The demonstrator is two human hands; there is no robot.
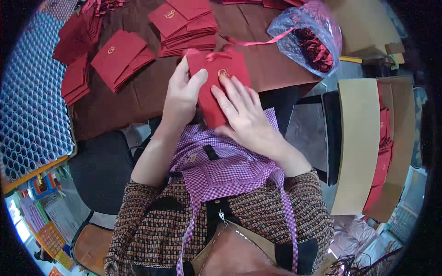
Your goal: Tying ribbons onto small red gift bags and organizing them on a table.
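A red paper gift bag [210,108] lies flat at the near edge of the brown-covered table, in front of my body. At its top end is a pink-red ribbon [217,56], and a small gold emblem marks its face. My left hand [183,92] grips the upper left side of the bag, the thumb pressed on its front. Across the bag's right half rests my right hand [246,112], its fingers stretched out and slightly spread. That hand's thumb is blurred near the bag's bottom end.
Stacks of flat red bags [186,25] lie farther back and left on the table [271,69]. A clear plastic bag [294,18] of red ribbons sits at the right, one ribbon trailing out. An open cardboard box [359,147] holding red bags stands right; a dark chair [99,170] is left.
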